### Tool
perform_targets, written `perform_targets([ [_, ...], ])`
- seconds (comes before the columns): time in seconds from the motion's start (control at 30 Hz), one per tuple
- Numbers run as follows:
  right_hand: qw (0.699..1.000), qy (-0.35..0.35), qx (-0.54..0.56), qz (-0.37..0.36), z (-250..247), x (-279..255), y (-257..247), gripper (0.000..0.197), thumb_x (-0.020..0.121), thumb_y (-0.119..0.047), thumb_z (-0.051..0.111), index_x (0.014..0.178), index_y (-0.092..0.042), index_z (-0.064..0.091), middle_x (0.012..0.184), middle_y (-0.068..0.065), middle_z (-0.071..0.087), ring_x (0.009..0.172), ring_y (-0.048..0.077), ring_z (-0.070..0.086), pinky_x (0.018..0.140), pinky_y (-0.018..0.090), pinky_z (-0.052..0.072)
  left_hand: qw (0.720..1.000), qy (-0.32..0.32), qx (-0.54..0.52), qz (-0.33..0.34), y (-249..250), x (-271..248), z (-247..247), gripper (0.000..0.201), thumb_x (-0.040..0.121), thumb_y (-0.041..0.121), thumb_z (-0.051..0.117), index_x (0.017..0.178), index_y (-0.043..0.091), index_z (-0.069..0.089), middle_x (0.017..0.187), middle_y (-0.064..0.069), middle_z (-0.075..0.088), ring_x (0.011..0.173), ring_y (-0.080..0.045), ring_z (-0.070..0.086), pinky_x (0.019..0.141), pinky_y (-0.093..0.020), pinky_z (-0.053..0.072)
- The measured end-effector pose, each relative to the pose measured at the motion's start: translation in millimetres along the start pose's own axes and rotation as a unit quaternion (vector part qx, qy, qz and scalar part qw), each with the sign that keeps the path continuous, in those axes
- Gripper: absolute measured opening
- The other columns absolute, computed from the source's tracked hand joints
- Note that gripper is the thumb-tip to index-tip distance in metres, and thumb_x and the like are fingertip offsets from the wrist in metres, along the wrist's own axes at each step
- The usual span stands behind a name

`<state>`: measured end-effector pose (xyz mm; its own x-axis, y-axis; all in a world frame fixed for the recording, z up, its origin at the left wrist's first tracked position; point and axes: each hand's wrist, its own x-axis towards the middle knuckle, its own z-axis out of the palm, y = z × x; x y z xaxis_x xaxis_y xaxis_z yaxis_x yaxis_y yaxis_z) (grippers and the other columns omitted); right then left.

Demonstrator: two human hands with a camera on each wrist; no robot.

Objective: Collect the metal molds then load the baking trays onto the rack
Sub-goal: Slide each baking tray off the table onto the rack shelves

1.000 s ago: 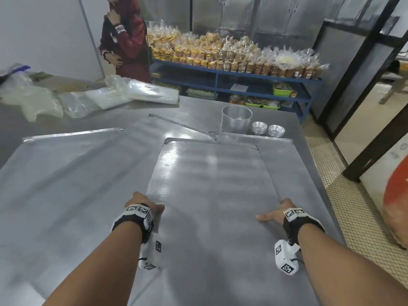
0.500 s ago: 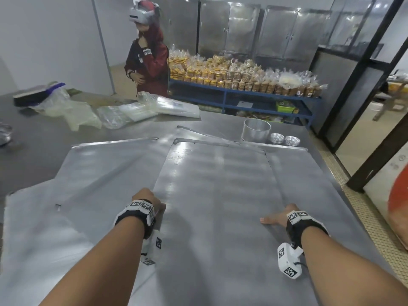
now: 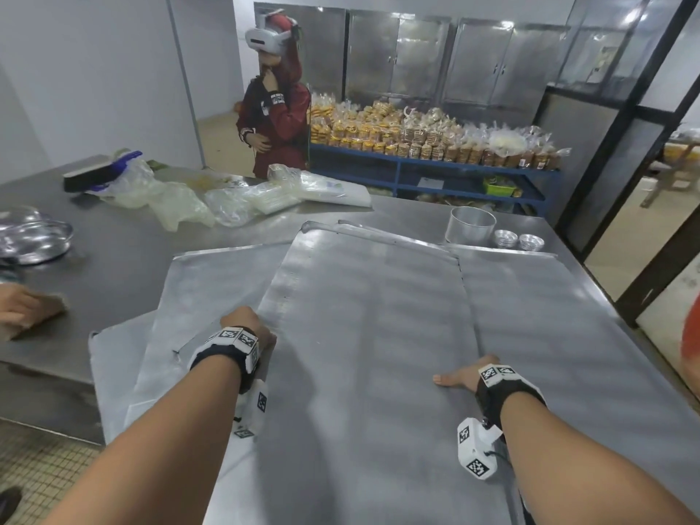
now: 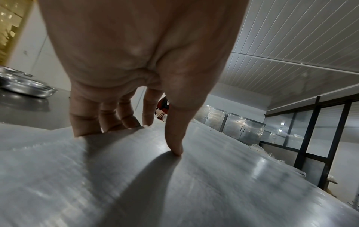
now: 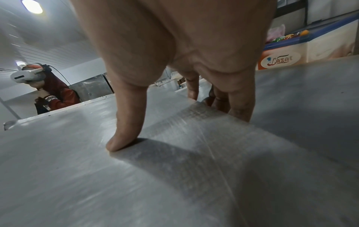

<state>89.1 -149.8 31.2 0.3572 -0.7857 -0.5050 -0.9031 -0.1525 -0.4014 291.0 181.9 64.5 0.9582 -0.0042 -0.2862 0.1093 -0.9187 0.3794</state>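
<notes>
Both my hands hold the top baking tray (image 3: 371, 335) by its long sides, over other flat trays (image 3: 212, 282) on the steel table. My left hand (image 3: 250, 327) grips the left edge: thumb on top, fingers curled under, as the left wrist view shows the hand (image 4: 155, 130) on the tray (image 4: 174, 184). My right hand (image 3: 460, 375) grips the right edge the same way, and its hand (image 5: 174, 115) and tray (image 5: 97, 169) fill the right wrist view. A tall round metal mold (image 3: 471, 225) and two small fluted molds (image 3: 505, 238) stand beyond the trays' far right corner.
A person in red with a headset (image 3: 278, 108) stands beyond the table. Plastic bags (image 3: 235, 198) lie at the back left, metal bowls (image 3: 38, 236) at the far left. Another person's hand (image 3: 22, 308) rests on the left side. A blue shelf of packed bread (image 3: 435, 138) lines the back wall.
Both hands keep their hold on the top tray. Its far end has swung left, away from the tall mold, and my view has lifted and turned left.
</notes>
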Motion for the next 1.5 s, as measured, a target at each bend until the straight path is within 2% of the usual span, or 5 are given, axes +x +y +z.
perform_targets([
  [0.13, 1.000, -0.009, -0.023, 0.008, 18.6, 12.2, -13.7, 0.159, 0.010, -0.058, 0.092, 0.145, -0.004, 0.029, 0.143, 0.016, 0.047, 0.124, 0.033, 0.053, 0.103, 0.040, 0.046, 1.000, -0.012, -0.016, -0.007, -7.9, 24.1, -5.0, 0.048, 0.069, 0.027, 0.082, 0.108, 0.006, 0.064, 0.110, -0.016, 0.065, 0.098, -0.031, 0.065, 0.079, -0.028, 0.053],
  [0.73, 0.997, -0.012, -0.024, 0.072, 57.5, 49.1, -98.4, 0.143, 0.046, -0.056, 0.093, 0.152, 0.002, 0.017, 0.154, 0.014, 0.035, 0.134, 0.029, 0.047, 0.104, 0.033, 0.042, 0.997, -0.079, 0.010, 0.008, 11.4, 156.2, 5.8, 0.049, 0.070, 0.020, 0.087, 0.110, 0.003, 0.065, 0.112, -0.017, 0.067, 0.102, -0.032, 0.066, 0.081, -0.031, 0.054],
  [0.87, 0.997, -0.022, -0.044, 0.058, 91.5, 130.5, -80.6, 0.176, -0.005, -0.079, 0.078, 0.148, -0.005, 0.031, 0.145, 0.011, 0.047, 0.131, 0.031, 0.049, 0.105, 0.039, 0.044, 0.995, -0.093, 0.030, 0.030, 18.5, 191.9, 13.5, 0.047, 0.070, 0.022, 0.086, 0.109, 0.003, 0.066, 0.110, -0.016, 0.067, 0.098, -0.031, 0.067, 0.082, -0.032, 0.056],
  [1.0, 0.998, 0.007, -0.014, 0.061, 82.8, 76.5, -118.6, 0.114, 0.051, -0.047, 0.094, 0.139, 0.001, 0.040, 0.140, 0.021, 0.046, 0.127, 0.035, 0.049, 0.104, 0.041, 0.044, 0.991, -0.101, 0.055, 0.063, 28.9, 228.9, 16.0, 0.042, 0.074, 0.022, 0.083, 0.106, 0.002, 0.066, 0.112, -0.016, 0.066, 0.107, -0.031, 0.063, 0.088, -0.034, 0.055],
  [1.5, 0.988, 0.075, -0.061, 0.122, 91.2, 90.1, -182.7, 0.111, 0.050, -0.064, 0.087, 0.138, -0.008, 0.047, 0.132, 0.010, 0.056, 0.125, 0.032, 0.052, 0.101, 0.036, 0.047, 0.972, -0.129, 0.104, 0.164, 78.9, 328.3, 24.6, 0.034, 0.065, 0.022, 0.086, 0.089, 0.006, 0.069, 0.090, -0.009, 0.069, 0.075, -0.021, 0.062, 0.053, -0.023, 0.044],
])
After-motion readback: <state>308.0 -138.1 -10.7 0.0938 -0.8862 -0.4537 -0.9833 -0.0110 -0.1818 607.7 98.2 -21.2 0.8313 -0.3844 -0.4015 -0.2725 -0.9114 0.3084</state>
